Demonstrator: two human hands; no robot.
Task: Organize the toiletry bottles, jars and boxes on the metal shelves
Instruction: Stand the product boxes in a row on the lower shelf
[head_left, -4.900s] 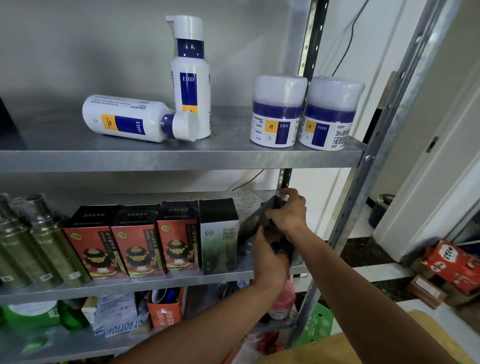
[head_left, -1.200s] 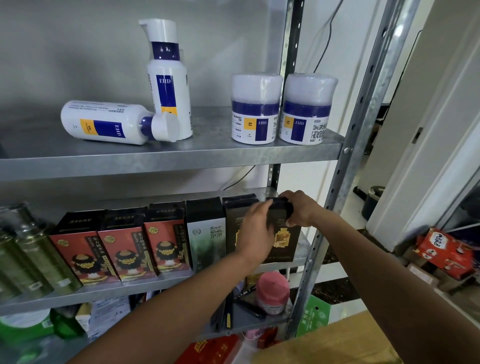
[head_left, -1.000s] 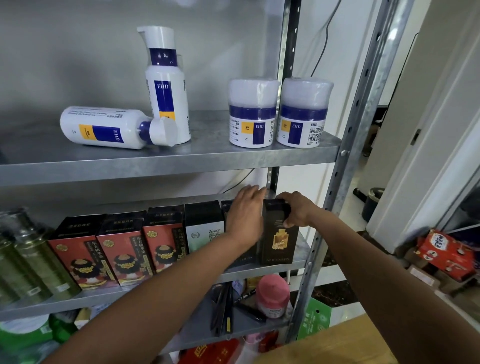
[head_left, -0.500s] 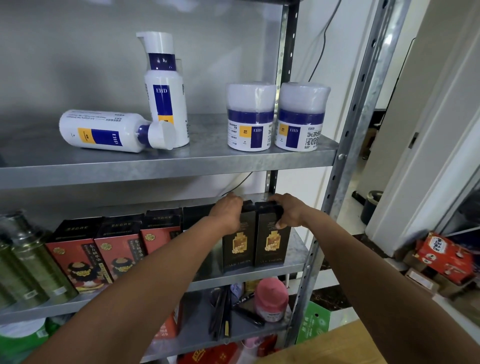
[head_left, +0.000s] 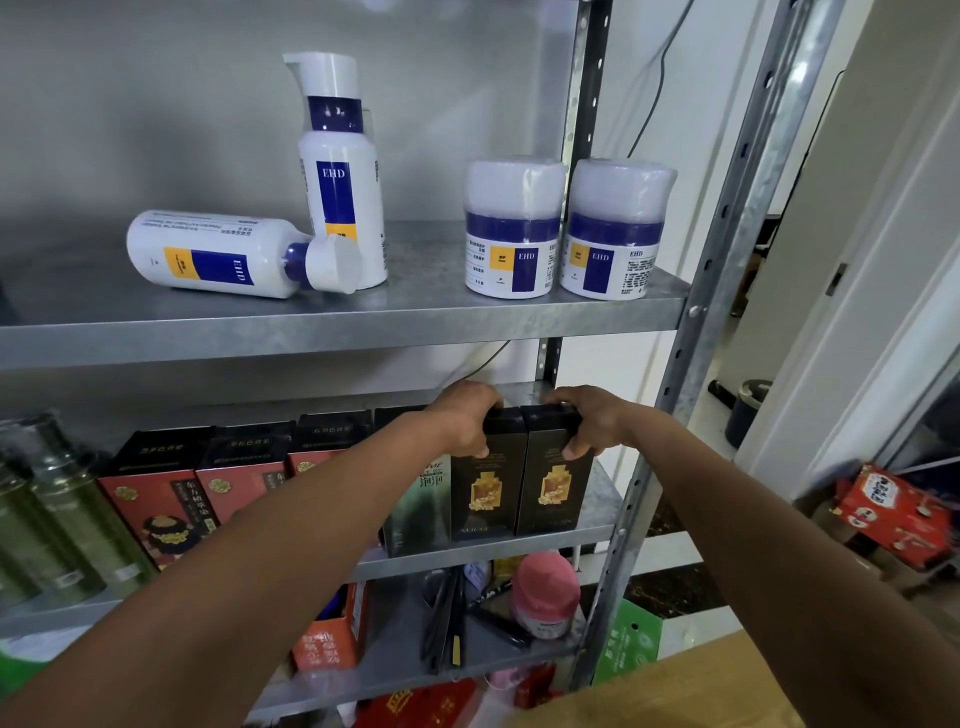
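Observation:
Two dark boxes with gold bottle prints stand upright side by side at the right end of the middle shelf (head_left: 597, 527). My left hand (head_left: 462, 418) grips the top of the left dark box (head_left: 485, 493). My right hand (head_left: 589, 423) grips the top of the right dark box (head_left: 553, 491). A green box (head_left: 423, 506) and several red boxes (head_left: 161, 506) line up to their left. On the top shelf (head_left: 363, 325) one white EHD bottle (head_left: 343, 171) stands, another EHD bottle (head_left: 223, 254) lies on its side, and two EHD jars (head_left: 511, 231) stand together.
Green metallic bottles (head_left: 57, 519) stand at the middle shelf's left end. The lower shelf holds a pink-capped bottle (head_left: 545, 592), dark flat items and an orange box (head_left: 332, 631). The shelf's upright post (head_left: 670, 395) runs just right of my right hand. A red carton (head_left: 893, 514) lies on the floor.
Since a second ago my left hand has moved from the box fronts onto the left dark box's top. Both dark boxes now stand squared together, shifted slightly right.

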